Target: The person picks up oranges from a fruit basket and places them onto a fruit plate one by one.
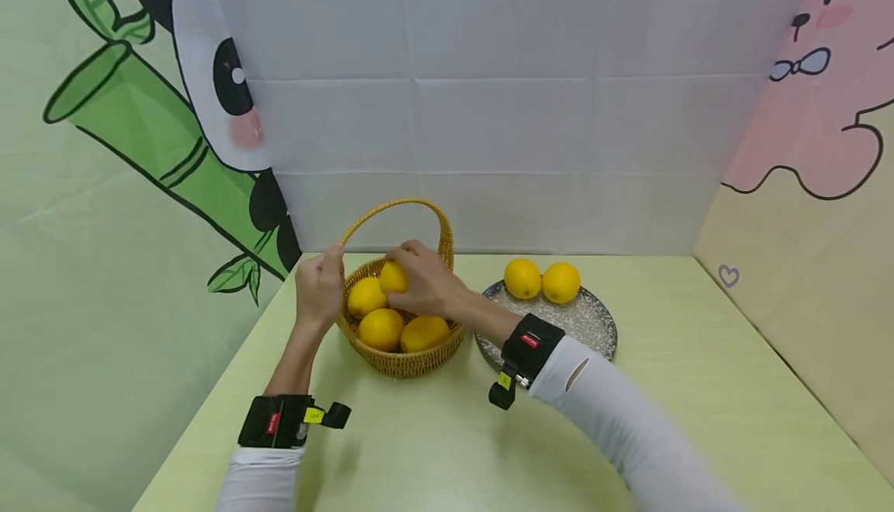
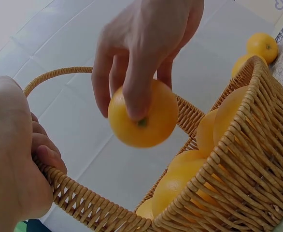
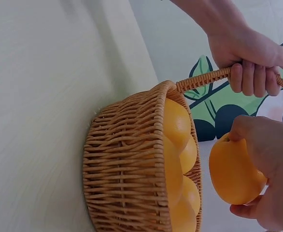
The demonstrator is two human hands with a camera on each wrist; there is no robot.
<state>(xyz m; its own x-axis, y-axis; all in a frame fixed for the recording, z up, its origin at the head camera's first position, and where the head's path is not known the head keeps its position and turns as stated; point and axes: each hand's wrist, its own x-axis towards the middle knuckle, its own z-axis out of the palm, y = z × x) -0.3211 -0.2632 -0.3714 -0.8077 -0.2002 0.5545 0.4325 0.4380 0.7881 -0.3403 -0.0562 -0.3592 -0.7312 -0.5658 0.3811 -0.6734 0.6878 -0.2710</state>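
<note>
A wicker basket (image 1: 401, 364) with a tall arched handle (image 1: 445, 234) stands on the table and holds several oranges (image 1: 380, 330). My left hand (image 1: 320, 287) grips the handle on its left side, fingers wrapped round it in the right wrist view. Over the basket's opening, my right hand (image 1: 429, 283) holds one orange (image 2: 144, 118) between thumb and fingers. In both wrist views this orange (image 3: 233, 171) is apart from the fruit inside. Its stem end shows near the thumb in the left wrist view.
Right of the basket lies a round speckled plate (image 1: 587, 326), partly behind my right forearm. Two oranges (image 1: 522, 278) sit at its back edge. Behind the pale table (image 1: 433, 450) hangs a white cloth backdrop (image 1: 503, 124), with cartoon-printed cloths at both sides.
</note>
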